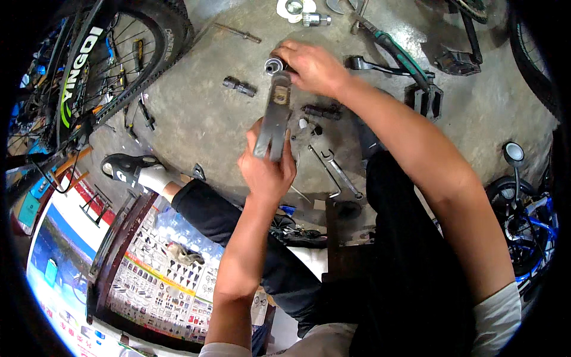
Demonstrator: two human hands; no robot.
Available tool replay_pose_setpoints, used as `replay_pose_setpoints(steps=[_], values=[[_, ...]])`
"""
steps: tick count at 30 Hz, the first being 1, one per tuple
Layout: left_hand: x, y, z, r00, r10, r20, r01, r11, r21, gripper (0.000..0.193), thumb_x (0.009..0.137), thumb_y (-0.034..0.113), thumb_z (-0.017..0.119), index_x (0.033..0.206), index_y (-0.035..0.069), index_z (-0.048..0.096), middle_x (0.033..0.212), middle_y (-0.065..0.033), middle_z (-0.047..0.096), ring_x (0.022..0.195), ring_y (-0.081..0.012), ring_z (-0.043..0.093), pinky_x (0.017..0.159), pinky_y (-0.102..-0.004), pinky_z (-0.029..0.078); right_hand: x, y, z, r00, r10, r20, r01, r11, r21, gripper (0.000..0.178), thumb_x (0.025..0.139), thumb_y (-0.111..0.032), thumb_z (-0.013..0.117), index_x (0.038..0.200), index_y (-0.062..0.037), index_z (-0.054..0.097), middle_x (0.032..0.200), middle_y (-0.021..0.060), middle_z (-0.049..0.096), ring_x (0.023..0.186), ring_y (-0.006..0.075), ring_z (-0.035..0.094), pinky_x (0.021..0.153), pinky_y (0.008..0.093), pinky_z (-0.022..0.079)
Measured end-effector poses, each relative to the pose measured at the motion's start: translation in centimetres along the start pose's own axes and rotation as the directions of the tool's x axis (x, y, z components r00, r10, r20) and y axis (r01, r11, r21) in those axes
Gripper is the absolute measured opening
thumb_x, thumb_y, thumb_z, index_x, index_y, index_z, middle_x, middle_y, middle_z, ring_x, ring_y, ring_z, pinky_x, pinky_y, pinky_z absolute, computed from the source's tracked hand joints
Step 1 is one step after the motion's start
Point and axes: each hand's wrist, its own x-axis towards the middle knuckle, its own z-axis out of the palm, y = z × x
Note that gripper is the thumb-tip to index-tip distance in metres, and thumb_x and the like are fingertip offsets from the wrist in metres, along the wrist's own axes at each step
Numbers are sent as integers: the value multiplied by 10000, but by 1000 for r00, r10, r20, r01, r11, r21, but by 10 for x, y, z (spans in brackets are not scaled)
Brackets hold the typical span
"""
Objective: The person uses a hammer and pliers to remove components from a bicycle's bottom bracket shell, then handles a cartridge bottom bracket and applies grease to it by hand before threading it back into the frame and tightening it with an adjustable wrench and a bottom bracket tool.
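My left hand (266, 169) is closed beneath a grey claw hammer (275, 116), whose handle is mostly hidden under the head. The split claw points back toward me, and the wood end shows in the eye. At the head's far end, my right hand (312, 66) has its fingers wrapped round a shiny round metal part (273, 65) with a small stub in its middle; its exact kind is unclear. The hammer's far end lies close to this part, but I cannot tell if they touch. A dark ribbed cylindrical part (239, 86) lies on the floor to the left.
A combination wrench (343, 174) and a hex key (325, 172) lie near my legs. Crank arms with a pedal (424, 100) and a green-and-black handled tool (395, 50) rest at right. A bicycle wheel (169, 47) stands left; a blue bicycle (532, 229) stands right.
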Motion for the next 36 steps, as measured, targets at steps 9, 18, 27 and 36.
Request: replay_pose_setpoints(steps=[9, 18, 27, 36], values=[[-52, -29, 2, 909, -409, -78, 389, 901, -192, 221, 967, 131, 657, 1087, -10, 536, 826, -173, 671, 590, -256, 641, 531, -404, 491, 6, -5, -1, 1000, 22, -17, -23, 999, -24, 335, 871, -299, 736, 1043, -26, 648, 1015, 171, 653, 970, 372, 659, 836, 457, 546], [-151, -91, -17, 287, -916, 282, 793, 62, -606, 261, 999, 303, 645, 976, 55, 567, 704, -32, 580, 511, -148, 549, 472, -303, 446, 3, -44, -45, 794, 294, 531, -607, 343, 717, 348, 906, -253, 781, 1100, 24, 695, 950, 86, 725, 869, 155, 692, 813, 288, 545], [-141, -80, -11, 739, -621, -261, 663, 740, 116, 284, 953, 160, 662, 1171, -17, 624, 1075, -170, 649, 869, -269, 658, 753, -402, 532, -18, -48, -66, 729, 273, 628, -619, -131, 775, 351, 975, -155, 668, 1247, 58, 609, 1208, 121, 679, 877, 196, 678, 866, 364, 556], [3, 26, 0, 815, -573, 94, 426, 480, -767, 272, 967, 25, 661, 1221, -17, 571, 1072, -83, 649, 912, -150, 636, 795, -293, 550, -34, -47, -53, 807, 149, 572, -525, -263, 809, 439, 958, -181, 688, 1307, 59, 571, 1236, 133, 663, 947, 215, 665, 899, 363, 537]])
